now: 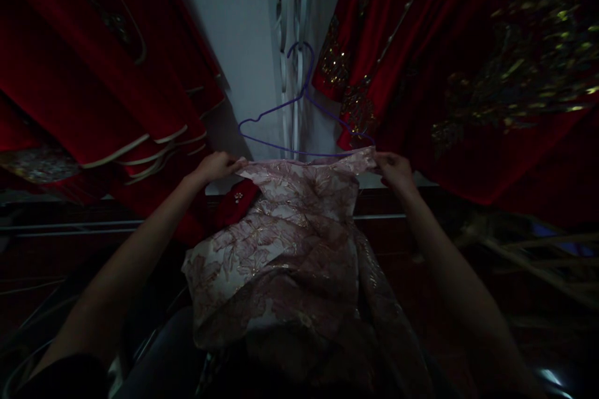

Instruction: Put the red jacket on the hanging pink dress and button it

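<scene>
A pink floral brocade garment [299,224] with a metallic sheen drapes down toward my lap. My left hand [218,166] pinches its upper left corner, and my right hand [395,169] grips the upper right corner, so the top edge is stretched between them. Just above that edge is a purple hanger [306,100], its hook upward and its lower bar close along the fabric. Whether the garment is fastened to the hanger I cannot tell in this dim light. The lower part of the cloth fades into shadow.
Red curtain-like garments with pale trim [140,137] hang on the left. More red cloth with gold sequins [519,56] hangs on the right. Between them stands a pale wall [238,31] with white vertical rails or pipes. A small red piece with an ornament [236,202] lies beside the brocade.
</scene>
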### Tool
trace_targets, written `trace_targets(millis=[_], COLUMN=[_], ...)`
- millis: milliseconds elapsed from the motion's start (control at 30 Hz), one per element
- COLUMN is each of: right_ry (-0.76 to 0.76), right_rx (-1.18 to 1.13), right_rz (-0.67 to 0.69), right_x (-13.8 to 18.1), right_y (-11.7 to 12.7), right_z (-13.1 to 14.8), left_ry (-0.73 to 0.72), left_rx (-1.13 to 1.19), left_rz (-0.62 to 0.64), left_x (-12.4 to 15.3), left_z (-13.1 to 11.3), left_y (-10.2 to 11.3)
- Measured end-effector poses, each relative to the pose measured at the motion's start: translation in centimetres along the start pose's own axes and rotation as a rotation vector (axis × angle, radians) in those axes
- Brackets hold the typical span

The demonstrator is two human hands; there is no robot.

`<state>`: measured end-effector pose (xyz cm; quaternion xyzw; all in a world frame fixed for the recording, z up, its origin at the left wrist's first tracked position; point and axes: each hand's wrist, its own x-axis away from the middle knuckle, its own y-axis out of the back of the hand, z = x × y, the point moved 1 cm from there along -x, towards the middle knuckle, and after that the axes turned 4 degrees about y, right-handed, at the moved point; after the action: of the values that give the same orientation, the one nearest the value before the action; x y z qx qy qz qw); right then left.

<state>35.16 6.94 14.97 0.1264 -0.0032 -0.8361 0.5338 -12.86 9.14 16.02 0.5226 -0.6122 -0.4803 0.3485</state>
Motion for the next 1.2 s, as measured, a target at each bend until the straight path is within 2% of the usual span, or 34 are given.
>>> trace_targets(millis=[100, 200, 233, 367, 467, 567, 667, 800, 900, 1033, 1200], right_ry=[0.050, 0.178, 0.210, 0.352, 0.465, 0.490, 0.461, 0.427, 0.373, 0.329, 0.379], right_rx=[0.023, 0.127, 0.155, 0.260, 0.334, 0.287, 0.161, 0.057, 0.022, 0.001, -0.038], right_rz=[0.078, 0.119, 0.136, 0.123, 0.060, -0.007, -0.097, -0.244, -0.306, -0.322, -0.295], right_x=[2.6, 4.3, 4.7, 6.0, 6.8, 7.0, 6.5, 5.7, 5.2, 5.0, 4.6], right_y=[0.6, 1.3, 1.4, 1.5, 1.3, 1.1, 1.2, 1.6, 1.9, 2.0, 1.4], right_z=[-1.2, -1.9, -1.9, -1.1, 0.0, 0.1, -0.7, -1.7, -2.1, -2.5, -2.5], left_ry=[-0.119, -0.324, -0.398, -0.670, -0.662, -0.553, -0.491, -0.494, -0.471, -0.453, -0.463], left_rx=[0.242, 0.385, 0.374, 0.175, 0.005, -0.077, -0.076, -0.029, -0.013, 0.038, 0.118], left_rz=[-0.013, 0.019, 0.017, -0.152, -0.202, -0.238, -0.333, -0.381, -0.411, -0.436, -0.426], left_x=[0.2, -0.2, -0.5, -1.7, -2.3, -1.8, 0.4, 4.1, 5.8, 6.0, 5.2], left_z=[-2.9, -7.6, -9.2, -14.6, -16.6, -17.4, -17.7, -17.8, -17.6, -17.2, -17.1], left_y=[-0.9, -1.0, -1.0, -1.6, -4.2, -7.2, -8.4, -7.6, -6.7, -6.4, -6.6])
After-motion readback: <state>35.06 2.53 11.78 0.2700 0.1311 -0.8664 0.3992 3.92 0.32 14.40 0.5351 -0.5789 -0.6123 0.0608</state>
